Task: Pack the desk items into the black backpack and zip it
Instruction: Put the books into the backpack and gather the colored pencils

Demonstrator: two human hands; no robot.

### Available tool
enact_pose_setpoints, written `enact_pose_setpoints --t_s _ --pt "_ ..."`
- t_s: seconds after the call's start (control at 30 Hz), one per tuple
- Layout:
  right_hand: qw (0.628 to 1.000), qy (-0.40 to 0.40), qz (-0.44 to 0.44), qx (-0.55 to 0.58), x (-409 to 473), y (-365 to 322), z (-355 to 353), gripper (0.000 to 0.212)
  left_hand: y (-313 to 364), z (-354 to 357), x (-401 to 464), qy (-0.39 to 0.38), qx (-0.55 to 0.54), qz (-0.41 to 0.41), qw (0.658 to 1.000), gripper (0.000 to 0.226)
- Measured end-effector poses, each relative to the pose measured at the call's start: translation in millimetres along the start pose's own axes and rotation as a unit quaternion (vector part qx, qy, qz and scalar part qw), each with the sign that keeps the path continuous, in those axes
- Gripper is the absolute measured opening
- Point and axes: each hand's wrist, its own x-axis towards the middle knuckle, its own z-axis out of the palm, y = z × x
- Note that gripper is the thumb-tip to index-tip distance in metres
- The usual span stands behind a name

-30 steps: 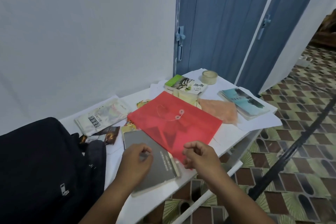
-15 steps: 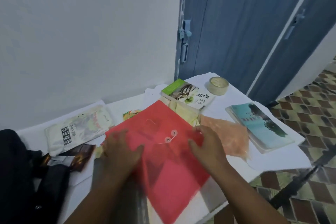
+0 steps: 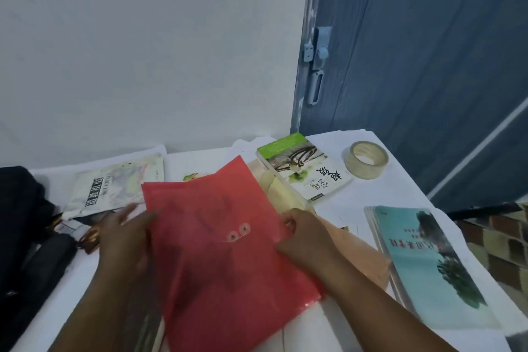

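Holding the red folder (image 3: 223, 251) by both side edges, that's where the hands are right now. Left hand (image 3: 125, 240) is on the left edge with fingers mostly straight, spread along and partly under it, so more of a flat support than a real grip. Right hand (image 3: 303, 237) has its fingers curled in at the right edge, pinching the plastic. The folder sits mid-desk, tilted, its lower end overhanging the front of the desk (image 3: 357, 203), on top of a peach folder (image 3: 368, 260) and some yellowish sheets.

Handling-wise, I'd guess it's thin see-through plastic with a string-and-button clasp (image 3: 238, 233), so light, floppy and slick. One-handed by a corner it'd probably droop and slide around. Two edges like this, or one hand flat underneath, looks like the sane way to carry it. I can't tell if there's anything inside.

The backpack (image 3: 20, 237) is at the far left, only partly in view, and I can't see whether it's unzipped. Going in edge-first seems easiest, since a floppy sheet will likely buckle if pushed flat.

Plenty left on the desk: the green book (image 3: 305, 168), tape (image 3: 366, 158), a teal book (image 3: 428, 271), a white booklet (image 3: 114, 186) and something dark and shiny beside the bag. The books look stiff and heavier, an easy grab by the spine.
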Motion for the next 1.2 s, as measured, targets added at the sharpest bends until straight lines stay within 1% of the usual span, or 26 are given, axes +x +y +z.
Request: enact_pose_setpoints --t_s 0.03,0.1,0.17,0.23,0.33,0.4,0.47,0.5,0.57,0.67,0.7,0.8,0.87,0.9,0.93,0.97,1.0,1.03,1.07,1.1,1.13,1.17,1.2 --pt "1.0 -0.002 -0.007 0.026 -0.4 -2.5 -4.5 0.016 4.2 -2.2 -0.2 -0.034 -0.003 -0.016 0.999 0.041" --pt "0.998 -0.006 -0.01 0.063 -0.4 -6.3 -17.5 0.018 14.6 0.8 -6.9 -0.077 0.028 -0.011 0.997 0.024" --pt "0.996 -0.013 -0.021 0.086 2.9 -8.1 -38.9 0.021 20.5 8.9 -13.7 -0.09 0.053 0.0 0.995 0.018" --pt "0.996 0.001 -0.05 0.075 14.2 -7.0 -66.5 0.033 24.2 20.5 -16.4 -0.098 0.048 -0.004 0.994 0.019" --pt "0.992 0.083 -0.094 0.007 37.3 -3.0 -112.2 0.049 25.4 47.1 -15.7 -0.105 -0.043 -0.025 0.993 0.024" --pt "0.981 0.158 -0.108 -0.038 50.8 2.2 -138.6 0.056 21.6 74.1 -19.9 -0.134 -0.125 -0.045 0.982 0.029" --pt "0.966 0.229 -0.093 -0.074 60.8 13.6 -158.3 0.064 14.7 106.0 -28.8 -0.153 -0.19 -0.084 0.966 0.03" --pt "0.962 0.253 -0.08 -0.07 62.8 21.6 -165.5 0.063 9.5 122.8 -32.9 -0.158 -0.212 -0.104 0.959 0.03" --pt "0.959 0.275 -0.064 -0.028 64.5 39.5 -171.7 0.058 -1.1 154.0 -41.4 -0.158 -0.246 -0.146 0.945 0.029" --pt "0.965 0.258 -0.048 -0.021 66.1 72.6 -167.7 0.054 -14.5 195.3 -55.9 -0.143 -0.273 -0.207 0.929 0.025" --pt "0.968 0.244 -0.045 -0.025 67.5 82.5 -164.2 0.056 -20.2 205.9 -59.2 -0.15 -0.258 -0.216 0.93 0.024" --pt "0.979 0.194 -0.039 -0.045 72.9 103.7 -152.3 0.066 -30.9 220.3 -70.6 -0.194 -0.164 -0.226 0.94 0.019" --pt "0.983 0.164 -0.052 -0.063 77.8 113.9 -147.6 0.068 -34.2 220.0 -72.8 -0.219 -0.097 -0.204 0.949 0.016" --pt "0.983 0.157 -0.061 -0.069 81.1 118.2 -145.5 0.068 -34.4 217.0 -73.3 -0.231 -0.06 -0.177 0.955 0.012" --pt "0.983 0.154 -0.065 -0.079 83.5 120.0 -144.1 0.066 -33.2 212.0 -72.6 -0.238 -0.001 -0.125 0.963 0.01" --pt "0.981 0.157 -0.065 -0.095 85.4 120.5 -143.0 0.063 -32.5 206.6 -70.8 -0.239 0.071 -0.054 0.967 0.011" --pt "0.978 0.161 -0.058 -0.119 86.1 120.2 -141.4 0.06 -30.3 201.4 -69.5 -0.238 0.157 0.029 0.958 0.012" --pt "0.974 0.164 -0.042 -0.149 85.2 117.3 -139.3 0.058 -28.1 197.9 -68.5 -0.24 0.237 0.102 0.936 0.014" --pt "0.97 0.164 -0.022 -0.179 82.7 112.9 -135.1 0.059 -26.9 195.8 -68.9 -0.251 0.317 0.155 0.901 0.022" --pt "0.964 0.167 -0.017 -0.207 80.6 108.4 -128.3 0.062 -26.9 196.7 -68.6 -0.261 0.411 0.201 0.85 0.036" --pt "0.956 0.178 -0.041 -0.228 77.3 102.7 -120.2 0.065 -29.7 199.7 -67.1 -0.263 0.505 0.245 0.785 0.055" --pt "0.949 0.191 -0.089 -0.235 74.7 97.8 -110.9 0.068 -35.3 204.1 -65.7 -0.255 0.574 0.27 0.73 0.073" --pt "0.943 0.19 -0.139 -0.233 73.3 92.7 -102.3 0.069 -39.7 209.1 -67.7 -0.242 0.603 0.277 0.708 0.083"
